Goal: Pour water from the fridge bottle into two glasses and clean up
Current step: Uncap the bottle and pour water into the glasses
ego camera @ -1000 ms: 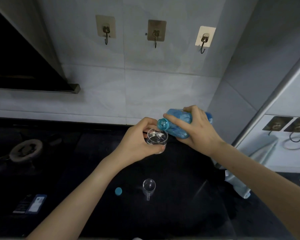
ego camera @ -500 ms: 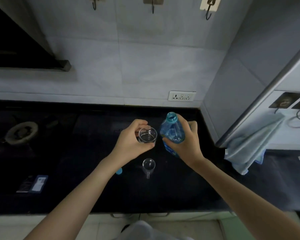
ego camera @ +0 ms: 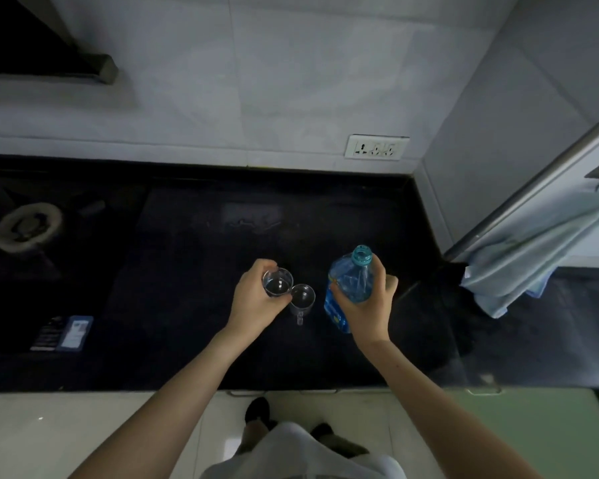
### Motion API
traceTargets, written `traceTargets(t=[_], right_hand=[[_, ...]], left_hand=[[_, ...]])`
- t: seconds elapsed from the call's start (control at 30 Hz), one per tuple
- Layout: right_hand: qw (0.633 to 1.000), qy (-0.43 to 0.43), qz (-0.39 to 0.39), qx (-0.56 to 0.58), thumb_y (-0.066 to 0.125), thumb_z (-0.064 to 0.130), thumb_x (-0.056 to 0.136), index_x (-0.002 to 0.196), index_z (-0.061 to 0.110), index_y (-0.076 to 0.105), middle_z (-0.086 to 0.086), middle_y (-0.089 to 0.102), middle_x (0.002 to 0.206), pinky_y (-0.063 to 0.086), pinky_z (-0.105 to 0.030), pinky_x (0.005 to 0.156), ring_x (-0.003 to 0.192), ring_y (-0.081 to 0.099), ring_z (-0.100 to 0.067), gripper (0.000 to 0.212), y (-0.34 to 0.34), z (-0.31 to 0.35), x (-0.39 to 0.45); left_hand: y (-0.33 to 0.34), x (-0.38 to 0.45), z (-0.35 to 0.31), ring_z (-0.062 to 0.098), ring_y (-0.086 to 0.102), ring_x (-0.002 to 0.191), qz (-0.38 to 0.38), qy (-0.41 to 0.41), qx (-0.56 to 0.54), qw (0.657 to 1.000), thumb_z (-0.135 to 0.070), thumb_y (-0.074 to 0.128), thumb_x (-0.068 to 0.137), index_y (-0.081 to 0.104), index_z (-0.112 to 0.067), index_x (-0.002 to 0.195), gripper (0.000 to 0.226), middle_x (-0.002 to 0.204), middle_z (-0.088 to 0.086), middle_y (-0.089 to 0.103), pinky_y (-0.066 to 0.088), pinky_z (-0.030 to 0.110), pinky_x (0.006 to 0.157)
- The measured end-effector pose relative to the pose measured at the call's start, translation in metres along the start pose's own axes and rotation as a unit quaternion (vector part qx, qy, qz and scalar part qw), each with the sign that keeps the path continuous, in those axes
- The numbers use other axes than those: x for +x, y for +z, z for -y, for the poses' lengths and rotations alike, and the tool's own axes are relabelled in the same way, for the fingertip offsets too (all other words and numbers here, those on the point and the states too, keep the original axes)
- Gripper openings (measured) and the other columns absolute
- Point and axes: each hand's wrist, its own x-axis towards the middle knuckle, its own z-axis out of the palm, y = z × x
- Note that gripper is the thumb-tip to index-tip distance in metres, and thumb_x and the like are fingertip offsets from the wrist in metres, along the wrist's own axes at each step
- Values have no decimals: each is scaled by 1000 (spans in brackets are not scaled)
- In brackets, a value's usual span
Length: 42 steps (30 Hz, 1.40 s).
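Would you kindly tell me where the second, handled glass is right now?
In the head view, the handled glass stands on the black counter, between the left hand holding the other glass and the blue bottle.

The black bench (ego camera: 187, 340) runs along the tiled wall. On it stand a handled glass (ego camera: 302, 299), a gas burner (ego camera: 26, 227) and a blue-labelled packet (ego camera: 63, 334).

Dim kitchen w/ pale grey tiled wall (ego camera: 291, 81); white socket strip (ego camera: 376, 147) sits low on it, just above the black worktop (ego camera: 222, 340). Gas burner (ego camera: 26, 227) far left, dark hood (ego camera: 32, 36) top left. Light blue cloth (ego camera: 529, 257) hangs at right; pale floor tiles (ego camera: 66, 433) below the worktop edge.
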Motion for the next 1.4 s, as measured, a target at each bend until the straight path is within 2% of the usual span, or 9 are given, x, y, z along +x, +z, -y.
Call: traceTargets(t=[0.07,0.17,0.3,0.47,0.83,0.93,1.07,1.23,1.4], right_hand=[[1000,13,-9,-3,86,28,70,125,69,27,11,30,116,41,0,73,106,43,17,90,5,-6,-5],[1000,11,-18,-7,86,26,70,127,67,27,15,28,114,41,3,74,108,40,20,91,9,-12,-8],[999,15,-47,-9,87,24,69,126,68,24,14,28,115,42,-9,85,109,41,18,95,12,-16,-14],[999,14,-50,-6,87,25,69,130,64,26,13,30,117,44,-14,88,112,43,13,94,13,-24,-14],[999,16,-50,-3,86,31,68,132,61,27,18,29,115,44,-15,90,114,41,15,91,13,-29,-15],[998,15,-53,-4,85,34,68,131,61,27,18,30,115,44,-14,88,114,41,15,90,14,-28,-15],[998,12,-54,-7,86,32,68,132,61,27,17,30,114,44,-15,89,112,41,15,92,13,-27,-14],[998,16,-53,1,86,32,68,130,62,28,18,30,113,46,-19,88,112,42,15,90,14,-27,-14],[998,15,-55,-8,87,25,68,129,64,26,19,29,112,44,-15,85,111,41,18,94,14,-28,-13]], left_hand=[[4,0,8,2,61,88,0,-10,13,1000,-19,83,66,52,-28,104,50,94,-12,63,50,23,72],[9,1,17,-1,60,83,-1,-8,16,1000,-19,84,66,53,-26,102,48,89,-12,63,46,15,68],[14,3,25,1,59,78,-22,-7,42,999,-14,81,67,53,-22,96,41,83,-12,61,42,10,61],[23,6,38,7,59,78,-36,-32,51,998,-12,81,66,50,-26,89,41,82,-10,60,45,20,63],[44,14,57,12,52,87,-29,-26,77,996,-17,81,68,44,-29,90,45,91,-8,50,37,15,64],[44,14,59,16,51,95,-19,-19,94,995,-17,82,67,48,-21,101,48,99,-5,49,39,19,73],[35,11,59,22,43,115,15,-1,117,993,-19,83,65,45,-12,129,75,122,6,48,38,28,90],[8,-4,73,14,44,113,-23,9,96,995,-18,79,70,51,-14,123,59,119,1,49,38,24,92],[-6,-12,90,26,46,114,-18,-48,181,982,-15,73,76,51,-8,130,59,122,9,50,40,34,99]])
